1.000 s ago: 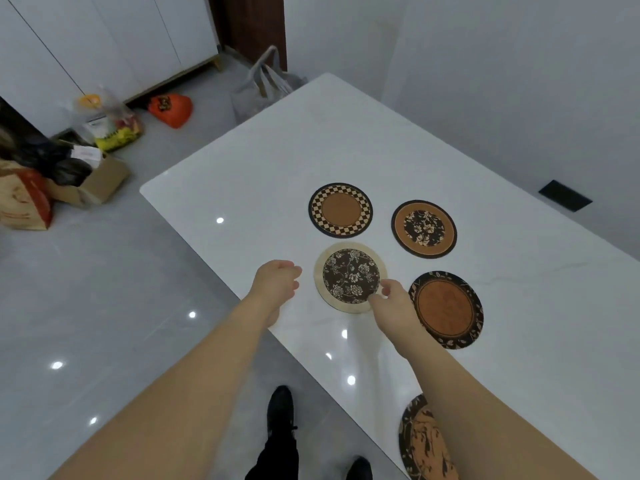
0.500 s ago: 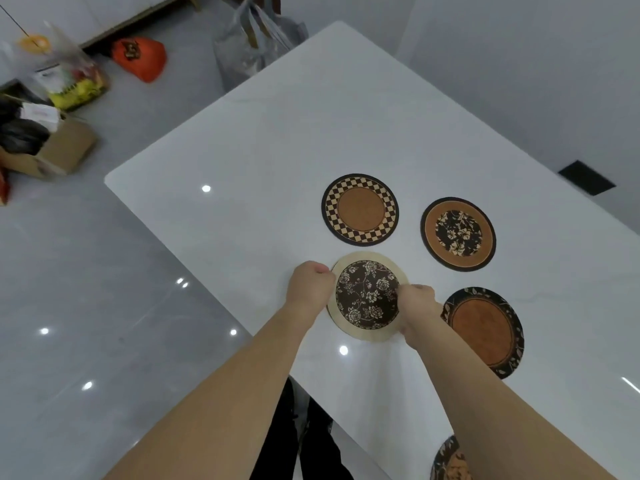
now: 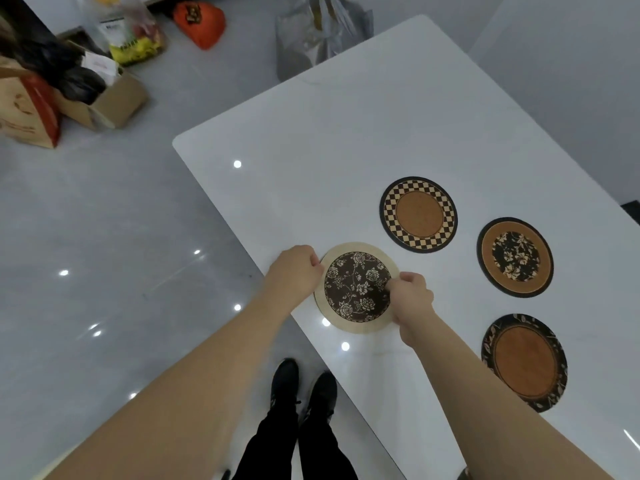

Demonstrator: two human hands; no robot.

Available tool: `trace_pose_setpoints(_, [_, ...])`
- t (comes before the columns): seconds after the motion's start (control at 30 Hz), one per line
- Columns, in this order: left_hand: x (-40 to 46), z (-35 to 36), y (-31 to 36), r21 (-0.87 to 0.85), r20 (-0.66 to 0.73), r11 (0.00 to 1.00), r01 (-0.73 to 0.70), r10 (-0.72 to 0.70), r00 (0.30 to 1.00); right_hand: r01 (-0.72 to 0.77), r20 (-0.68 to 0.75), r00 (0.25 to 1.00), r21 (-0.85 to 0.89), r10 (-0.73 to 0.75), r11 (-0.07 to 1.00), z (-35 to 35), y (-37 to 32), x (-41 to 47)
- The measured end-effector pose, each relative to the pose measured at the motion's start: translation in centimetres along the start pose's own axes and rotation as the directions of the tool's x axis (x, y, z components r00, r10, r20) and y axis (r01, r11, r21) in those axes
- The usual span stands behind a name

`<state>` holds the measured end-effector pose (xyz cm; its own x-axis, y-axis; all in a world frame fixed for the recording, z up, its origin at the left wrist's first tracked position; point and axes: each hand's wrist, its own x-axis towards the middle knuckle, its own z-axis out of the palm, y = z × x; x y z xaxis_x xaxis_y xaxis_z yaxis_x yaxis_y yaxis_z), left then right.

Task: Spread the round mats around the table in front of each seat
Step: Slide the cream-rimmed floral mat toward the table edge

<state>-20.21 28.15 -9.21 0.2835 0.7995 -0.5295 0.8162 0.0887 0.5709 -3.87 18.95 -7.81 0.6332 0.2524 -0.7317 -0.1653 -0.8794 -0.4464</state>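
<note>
Your white table [image 3: 346, 133] fills the right side of the view, its rounded corner toward the grey tiled floor [image 3: 86, 237] on the left, where a cardboard box [image 3: 114, 102], a brown paper bag [image 3: 27, 109], an orange bag [image 3: 201, 22] and a clear plastic bag [image 3: 311, 32] sit past the table's far end. Four round mats lie flat on the tabletop, none touching another. The rose-patterned mat [image 3: 353, 289], pale-rimmed with a dark flowered centre, sits right at the table's near edge in front of you, between both your hands. Your left hand [image 3: 294, 271] is curled at its left rim, fingers pressed together and closed on the edge. Your right hand [image 3: 410, 299] is at its right rim, fingers bunched and pinching that edge, with the fingertips over the dark pattern. Whether the mat is lifted or still flat on the table you cannot tell. Further in lies the checkered mat [image 3: 418, 214], to its right the brown mat with a floral centre [image 3: 515, 257], and nearer you on the right the dark leaf-rimmed mat [image 3: 523, 362]. Your black shoes [image 3: 304, 386] stand on the floor just beside the table edge.
</note>
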Motion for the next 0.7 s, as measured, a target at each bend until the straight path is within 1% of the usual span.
trace_pose_setpoints(0.07, [0.2, -0.5, -1.0, 0.073, -0.020, 0.997, -0.012, 0.014, 1.000, 0.017, 0.019, 1.000, -0.010, -0.017, 1.000, 0.7, -0.1, -0.4])
trace_pose_setpoints(0.23, [0.4, -1.7, -2.8, 0.132, -0.015, 0.991, -0.012, 0.014, 1.000, 0.069, 0.079, 0.995, -0.055, -0.065, 0.996, 2.2, -0.2, -1.4])
trace_pose_setpoints(0.4, [0.2, -2.6, -3.7, 0.100, -0.004, 0.995, -0.010, 0.010, 1.000, 0.087, 0.119, 0.990, -0.047, -0.081, 0.995, 2.9, 0.1, -2.1])
trace_pose_setpoints(0.7, [-0.2, -3.0, -4.4, 0.066, -0.003, 0.998, -0.020, 0.021, 1.000, 0.118, 0.133, 0.985, -0.034, -0.112, 0.992, 3.3, 0.6, -2.4])
